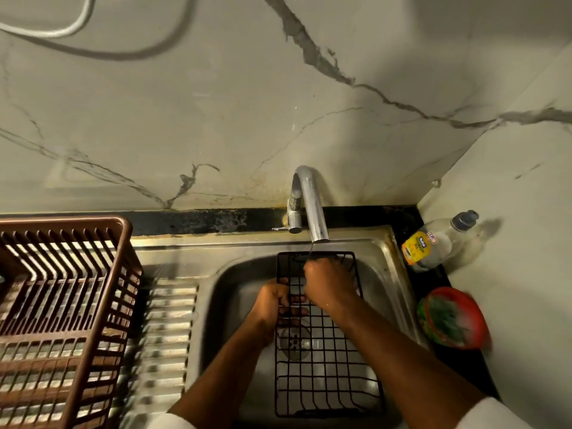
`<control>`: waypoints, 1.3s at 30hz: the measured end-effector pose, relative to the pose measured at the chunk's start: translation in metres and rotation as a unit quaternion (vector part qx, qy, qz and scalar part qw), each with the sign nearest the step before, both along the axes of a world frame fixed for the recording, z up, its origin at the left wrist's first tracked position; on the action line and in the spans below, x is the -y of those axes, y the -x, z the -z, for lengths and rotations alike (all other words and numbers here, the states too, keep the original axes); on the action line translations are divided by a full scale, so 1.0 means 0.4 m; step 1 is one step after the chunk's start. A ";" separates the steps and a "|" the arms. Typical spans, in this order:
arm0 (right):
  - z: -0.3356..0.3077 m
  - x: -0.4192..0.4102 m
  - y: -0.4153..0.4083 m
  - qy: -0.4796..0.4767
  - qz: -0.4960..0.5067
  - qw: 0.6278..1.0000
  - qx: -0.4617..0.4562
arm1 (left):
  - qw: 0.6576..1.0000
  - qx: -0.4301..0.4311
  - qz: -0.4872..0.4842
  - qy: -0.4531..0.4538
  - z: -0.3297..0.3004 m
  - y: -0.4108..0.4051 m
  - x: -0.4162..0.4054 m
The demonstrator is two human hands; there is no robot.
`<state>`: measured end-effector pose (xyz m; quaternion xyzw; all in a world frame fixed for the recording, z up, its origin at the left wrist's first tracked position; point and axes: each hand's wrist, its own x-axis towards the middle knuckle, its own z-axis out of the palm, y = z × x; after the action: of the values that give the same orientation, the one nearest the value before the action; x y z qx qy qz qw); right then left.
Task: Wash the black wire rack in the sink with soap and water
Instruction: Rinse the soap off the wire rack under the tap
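The black wire rack lies lengthwise over the steel sink, its far end under the chrome tap. A thin stream of water falls from the spout onto that far end. My left hand grips the rack's left edge, fingers curled through the wires. My right hand lies on top of the rack near its far end, fingers curled down onto the wires; whether it holds a scrubber is hidden. The drain shows through the grid.
A brown plastic dish basket stands on the ribbed drainboard at the left. A clear dish-soap bottle with a yellow label stands right of the sink. A red bowl holding a green scrubber sits in front of it. Marble wall behind.
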<state>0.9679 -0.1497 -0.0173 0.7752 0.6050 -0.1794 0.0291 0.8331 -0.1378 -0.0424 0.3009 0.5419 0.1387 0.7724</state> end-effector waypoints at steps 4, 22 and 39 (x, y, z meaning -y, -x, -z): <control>-0.016 -0.051 0.034 -0.002 -0.096 0.995 -0.004 | 1.000 -0.011 0.000 -0.005 -0.008 -0.026 0.033; -0.029 -0.071 -0.001 0.019 0.018 0.989 -0.145 | 0.995 -0.026 -0.065 -0.070 0.002 0.031 0.015; -0.034 -0.061 0.013 -0.051 0.070 0.991 -0.101 | 0.995 -0.033 -0.063 -0.075 0.011 0.048 0.001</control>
<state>0.9627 -0.1253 -0.0037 0.7942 0.5574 -0.2270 -0.0840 0.8140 -0.1380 -0.0469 0.3275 0.5729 0.2178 0.7191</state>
